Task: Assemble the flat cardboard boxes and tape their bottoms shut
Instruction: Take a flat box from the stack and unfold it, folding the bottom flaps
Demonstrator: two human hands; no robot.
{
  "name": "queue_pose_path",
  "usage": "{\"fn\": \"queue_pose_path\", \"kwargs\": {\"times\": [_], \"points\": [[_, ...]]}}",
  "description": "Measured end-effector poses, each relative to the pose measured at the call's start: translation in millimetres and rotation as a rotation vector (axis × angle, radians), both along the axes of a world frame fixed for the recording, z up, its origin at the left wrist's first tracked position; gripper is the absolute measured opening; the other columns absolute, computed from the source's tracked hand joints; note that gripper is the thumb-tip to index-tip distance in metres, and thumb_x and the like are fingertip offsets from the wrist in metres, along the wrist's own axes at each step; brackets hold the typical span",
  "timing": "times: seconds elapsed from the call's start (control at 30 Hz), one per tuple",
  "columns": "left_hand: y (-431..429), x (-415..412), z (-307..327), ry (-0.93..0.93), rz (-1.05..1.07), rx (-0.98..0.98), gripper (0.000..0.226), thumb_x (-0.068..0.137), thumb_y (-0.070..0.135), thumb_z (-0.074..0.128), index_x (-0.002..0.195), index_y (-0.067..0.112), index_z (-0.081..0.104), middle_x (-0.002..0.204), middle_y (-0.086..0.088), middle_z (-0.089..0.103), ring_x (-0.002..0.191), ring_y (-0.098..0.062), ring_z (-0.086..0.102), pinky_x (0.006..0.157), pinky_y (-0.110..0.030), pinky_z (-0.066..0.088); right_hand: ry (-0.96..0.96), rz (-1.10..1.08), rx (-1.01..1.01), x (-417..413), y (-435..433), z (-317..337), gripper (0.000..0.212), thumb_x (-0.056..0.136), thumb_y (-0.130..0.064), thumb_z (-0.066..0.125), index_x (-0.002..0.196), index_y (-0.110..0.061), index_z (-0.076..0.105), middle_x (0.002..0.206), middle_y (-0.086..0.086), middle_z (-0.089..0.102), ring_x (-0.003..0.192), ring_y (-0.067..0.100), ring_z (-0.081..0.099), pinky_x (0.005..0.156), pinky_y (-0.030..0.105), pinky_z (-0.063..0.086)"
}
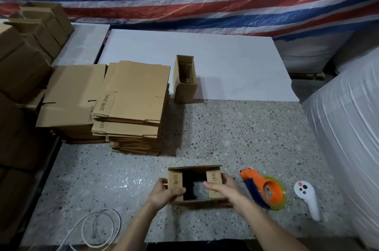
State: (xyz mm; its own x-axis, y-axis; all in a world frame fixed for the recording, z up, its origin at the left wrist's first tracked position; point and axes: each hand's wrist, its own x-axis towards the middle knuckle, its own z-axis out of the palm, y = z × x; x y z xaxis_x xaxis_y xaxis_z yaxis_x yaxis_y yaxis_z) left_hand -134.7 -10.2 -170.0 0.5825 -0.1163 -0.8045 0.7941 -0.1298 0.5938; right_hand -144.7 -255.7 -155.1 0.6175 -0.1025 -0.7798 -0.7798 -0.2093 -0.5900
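A small brown cardboard box [195,168] stands opened up on the speckled table [235,138], its end facing up with two short flaps folded inward. My left hand [166,191] grips the left side, thumb over the left flap. My right hand [224,188] holds the right side, with its thumb on the right flap. An orange and blue tape dispenser [264,188] with clear tape lies just right of the box. Two stacks of flat boxes [133,105] sit at the left. One assembled box [184,78] stands upright behind.
A white remote-like controller [306,195] lies right of the dispenser. A white board [235,62] covers the table's far part. Assembled boxes [24,56] pile up at the far left. White cord loops [98,228] lie near the front edge. A big white sack [352,127] bulges at the right.
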Motion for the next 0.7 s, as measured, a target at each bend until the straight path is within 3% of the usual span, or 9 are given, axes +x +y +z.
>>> {"fn": "queue_pose_path", "kwargs": {"times": [0.1,0.2,0.27,0.33,0.43,0.5,0.57,0.63,0.7], "points": [[-7,9,1,0.048,0.033,0.034,0.061,0.071,0.011,0.089,0.114,0.006,0.047,0.1,-0.011,0.072,0.074,-0.017,0.073,0.052,-0.024,0.053,-0.03,-0.031,0.025,-2,1,5,0.121,0.057,-0.072,0.081,0.155,-0.024,0.03,0.156,0.003,0.04,0.14,0.025,0.041,0.112,0.044,0.035],[-3,10,0,0.052,-0.01,0.04,0.065,0.071,0.015,0.089,0.12,0.005,0.047,0.097,-0.009,0.073,0.068,-0.014,0.071,0.05,-0.023,0.051,-0.124,-0.031,0.239,-10,-13,10,0.11,0.057,-0.077,0.078,0.151,-0.046,0.029,0.163,-0.004,0.027,0.148,0.022,0.028,0.119,0.054,0.027],[-3,9,0,0.031,-0.001,0.02,0.079,0.073,0.012,0.088,0.136,0.007,0.041,0.102,-0.01,0.072,0.077,-0.018,0.072,0.054,-0.023,0.053,-0.176,0.044,0.385,-19,-23,16,0.106,0.057,-0.06,0.089,0.143,-0.057,0.029,0.159,-0.012,0.027,0.144,0.007,0.033,0.117,0.043,0.034],[-5,8,2,-0.01,0.007,-0.039,0.102,0.077,0.007,0.085,0.154,0.027,0.022,0.11,-0.011,0.07,0.09,-0.021,0.072,0.062,-0.025,0.057,-0.201,0.181,0.376,-26,-29,18,0.116,0.057,-0.041,0.096,0.145,-0.058,0.021,0.151,-0.021,0.027,0.136,-0.009,0.034,0.112,0.024,0.035],[-3,7,7,-0.07,-0.009,-0.096,0.105,0.077,0.006,0.084,0.154,0.044,0.023,0.114,-0.01,0.071,0.093,-0.021,0.074,0.067,-0.026,0.058,-0.247,0.221,0.253,-27,-27,10,0.122,0.058,-0.031,0.097,0.149,-0.053,0.02,0.147,-0.017,0.027,0.139,0.006,0.029,0.117,0.037,0.029],[-2,7,11,-0.065,-0.051,-0.111,0.097,0.079,0.018,0.084,0.152,0.046,0.027,0.117,-0.011,0.069,0.097,-0.022,0.072,0.07,-0.027,0.057,-0.268,0.119,0.193,-25,-23,9,0.108,0.058,-0.033,0.095,0.139,-0.06,0.028,0.138,-0.021,0.036,0.129,0.002,0.042,0.105,0.026,0.044],[1,7,11,-0.026,-0.08,-0.138,0.083,0.082,0.049,0.073,0.151,0.047,0.029,0.13,-0.008,0.063,0.108,-0.023,0.068,0.084,-0.032,0.057,-0.3,0.067,0.122,-24,-18,7,0.094,0.062,-0.035,0.092,0.128,-0.065,0.032,0.132,-0.022,0.044,0.116,-0.006,0.05,0.08,0.01,0.05],[6,5,8,0.057,-0.005,-0.233,0.074,0.081,0.075,0.053,0.148,0.046,0.039,0.141,-0.003,0.056,0.119,-0.024,0.062,0.1,-0.04,0.051,-0.338,0.034,0.02,-24,-10,4,0.082,0.067,-0.042,0.087,0.124,-0.07,0.036,0.133,-0.016,0.049,0.114,0.001,0.054,0.072,0.013,0.051],[11,-1,1,0.054,0.037,-0.274,0.076,0.076,0.087,0.049,0.142,0.049,0.045,0.141,0.005,0.057,0.123,-0.019,0.06,0.097,-0.036,0.05,-0.368,-0.015,-0.022,-22,-4,0,0.071,0.065,-0.049,0.083,0.114,-0.076,0.04,0.129,-0.016,0.054,0.112,0.006,0.057,0.08,0.028,0.058]]}}
